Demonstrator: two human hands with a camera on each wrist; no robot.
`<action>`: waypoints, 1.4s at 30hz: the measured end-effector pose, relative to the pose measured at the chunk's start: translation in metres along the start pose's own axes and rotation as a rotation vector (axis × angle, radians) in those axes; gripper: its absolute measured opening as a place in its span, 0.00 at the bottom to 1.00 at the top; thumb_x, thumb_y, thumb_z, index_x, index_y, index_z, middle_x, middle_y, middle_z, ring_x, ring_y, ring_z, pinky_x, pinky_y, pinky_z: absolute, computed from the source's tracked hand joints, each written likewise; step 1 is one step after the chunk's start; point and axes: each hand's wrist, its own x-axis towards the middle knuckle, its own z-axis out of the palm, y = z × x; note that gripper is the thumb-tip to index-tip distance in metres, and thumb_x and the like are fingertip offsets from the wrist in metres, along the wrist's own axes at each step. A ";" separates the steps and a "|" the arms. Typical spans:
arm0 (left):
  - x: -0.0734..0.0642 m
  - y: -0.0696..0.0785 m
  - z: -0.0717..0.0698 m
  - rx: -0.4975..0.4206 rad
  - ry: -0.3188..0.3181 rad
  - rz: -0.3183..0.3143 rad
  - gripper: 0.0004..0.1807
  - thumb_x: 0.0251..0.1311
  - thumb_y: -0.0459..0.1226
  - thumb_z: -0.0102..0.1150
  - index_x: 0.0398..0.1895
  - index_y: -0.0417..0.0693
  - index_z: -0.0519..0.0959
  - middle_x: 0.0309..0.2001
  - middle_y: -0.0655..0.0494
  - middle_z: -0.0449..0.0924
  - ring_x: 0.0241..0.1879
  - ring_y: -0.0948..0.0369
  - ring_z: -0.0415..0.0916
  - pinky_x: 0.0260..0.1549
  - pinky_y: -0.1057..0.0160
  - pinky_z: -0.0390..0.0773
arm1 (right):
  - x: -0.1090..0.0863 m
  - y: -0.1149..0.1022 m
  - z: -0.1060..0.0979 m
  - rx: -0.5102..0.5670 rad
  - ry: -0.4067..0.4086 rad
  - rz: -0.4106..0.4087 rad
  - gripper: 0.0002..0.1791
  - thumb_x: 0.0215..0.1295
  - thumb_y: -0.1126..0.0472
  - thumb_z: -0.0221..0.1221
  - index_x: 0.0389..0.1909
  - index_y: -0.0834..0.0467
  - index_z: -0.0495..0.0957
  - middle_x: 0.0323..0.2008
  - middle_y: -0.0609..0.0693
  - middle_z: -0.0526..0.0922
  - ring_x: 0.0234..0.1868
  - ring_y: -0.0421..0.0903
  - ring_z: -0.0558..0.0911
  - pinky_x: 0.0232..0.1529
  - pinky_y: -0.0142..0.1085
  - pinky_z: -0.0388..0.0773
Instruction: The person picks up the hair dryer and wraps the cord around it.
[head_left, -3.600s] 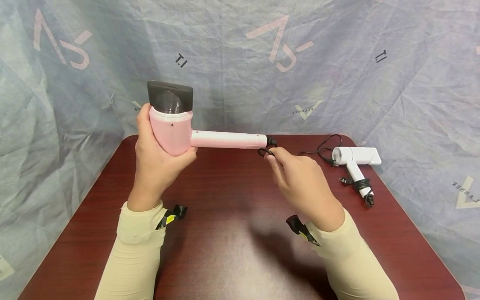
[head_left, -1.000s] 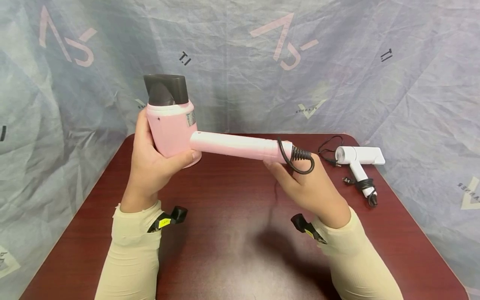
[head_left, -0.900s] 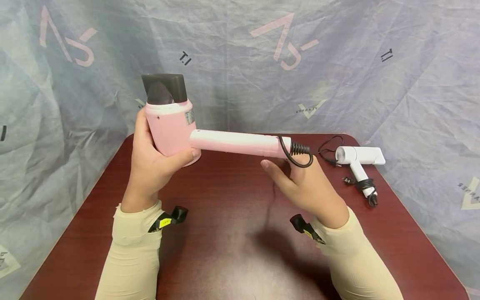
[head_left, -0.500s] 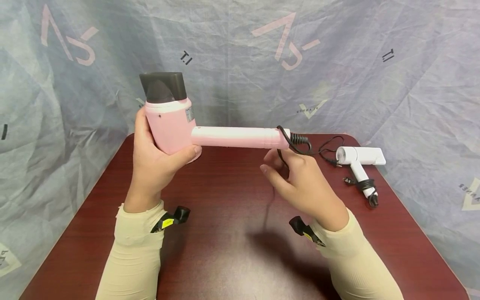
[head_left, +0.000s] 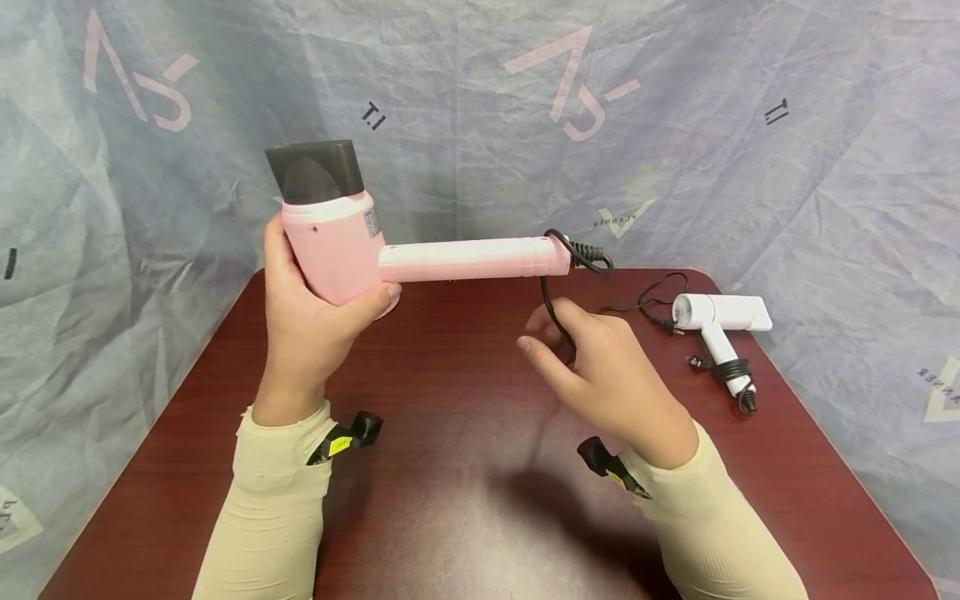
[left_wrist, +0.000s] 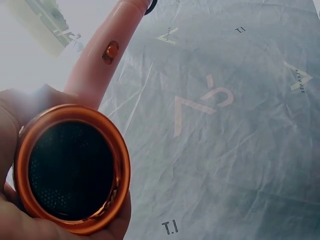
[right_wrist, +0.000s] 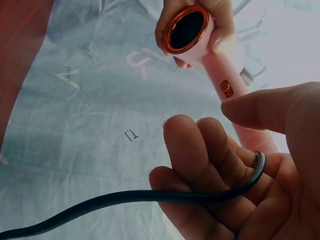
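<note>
A pink hair dryer (head_left: 333,250) with a black nozzle (head_left: 315,172) is held above the table, nozzle up and handle (head_left: 472,260) pointing right. My left hand (head_left: 311,333) grips its round body, thumb near the handle joint. In the left wrist view its orange-rimmed rear opening (left_wrist: 72,170) faces the camera. A black cord (head_left: 553,308) loops over the handle's end and runs down to my right hand (head_left: 592,367). In the right wrist view this cord (right_wrist: 120,196) crosses the loosely bent fingers (right_wrist: 185,145); the thumb stands apart from them.
A white hair dryer (head_left: 720,312) lies at the table's right side, its black cord (head_left: 729,369) wrapped around the handle. The dark red table (head_left: 435,467) ends at a grey printed cloth (head_left: 465,150) behind.
The pink dryer has turned and its handle end has risen over the last second. Earlier my right hand was at the handle's end; now it is lower, with cord between. The white dryer stays put.
</note>
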 end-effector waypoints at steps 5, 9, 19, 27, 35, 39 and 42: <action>0.001 -0.001 0.000 0.021 0.023 0.008 0.50 0.35 0.21 0.76 0.68 0.47 0.67 0.54 0.50 0.77 0.51 0.51 0.76 0.47 0.63 0.79 | -0.001 -0.001 0.001 0.022 0.002 -0.020 0.03 0.70 0.55 0.64 0.40 0.48 0.79 0.24 0.31 0.77 0.21 0.31 0.70 0.27 0.26 0.69; 0.002 -0.002 0.000 0.027 0.040 0.016 0.50 0.35 0.21 0.76 0.68 0.47 0.66 0.55 0.50 0.77 0.52 0.52 0.76 0.48 0.63 0.78 | -0.001 -0.003 0.001 0.036 0.005 -0.034 0.03 0.70 0.56 0.64 0.38 0.48 0.79 0.23 0.32 0.76 0.21 0.31 0.70 0.26 0.25 0.68; 0.002 -0.003 0.001 0.090 0.101 0.035 0.52 0.36 0.23 0.76 0.70 0.47 0.64 0.57 0.52 0.75 0.54 0.54 0.73 0.54 0.63 0.75 | -0.003 -0.010 -0.004 0.062 -0.027 -0.038 0.04 0.72 0.56 0.62 0.37 0.46 0.77 0.24 0.33 0.74 0.21 0.31 0.71 0.26 0.24 0.68; 0.002 -0.007 0.000 0.250 0.116 0.018 0.54 0.39 0.26 0.75 0.74 0.51 0.61 0.55 0.59 0.74 0.54 0.61 0.72 0.57 0.63 0.72 | -0.003 -0.012 -0.005 0.043 -0.019 -0.051 0.03 0.72 0.57 0.61 0.37 0.47 0.76 0.24 0.34 0.72 0.22 0.31 0.70 0.27 0.23 0.67; 0.001 -0.009 -0.004 0.398 0.030 -0.011 0.57 0.39 0.26 0.77 0.76 0.55 0.59 0.53 0.56 0.76 0.49 0.63 0.73 0.50 0.66 0.73 | -0.004 -0.012 -0.008 0.049 0.025 -0.059 0.02 0.75 0.57 0.58 0.40 0.50 0.79 0.26 0.35 0.73 0.24 0.33 0.70 0.29 0.24 0.67; 0.000 -0.007 -0.005 0.467 -0.009 -0.036 0.57 0.39 0.27 0.77 0.76 0.56 0.59 0.52 0.55 0.76 0.46 0.64 0.73 0.46 0.66 0.73 | -0.004 -0.011 -0.013 0.049 0.055 -0.043 0.04 0.76 0.57 0.58 0.42 0.50 0.80 0.25 0.36 0.72 0.23 0.34 0.69 0.29 0.25 0.66; 0.000 -0.007 -0.006 0.487 -0.041 -0.029 0.56 0.39 0.26 0.77 0.76 0.56 0.60 0.51 0.54 0.76 0.45 0.63 0.72 0.44 0.66 0.73 | -0.004 -0.009 -0.016 0.034 0.093 -0.054 0.04 0.75 0.58 0.59 0.42 0.51 0.82 0.22 0.36 0.69 0.22 0.34 0.67 0.27 0.25 0.64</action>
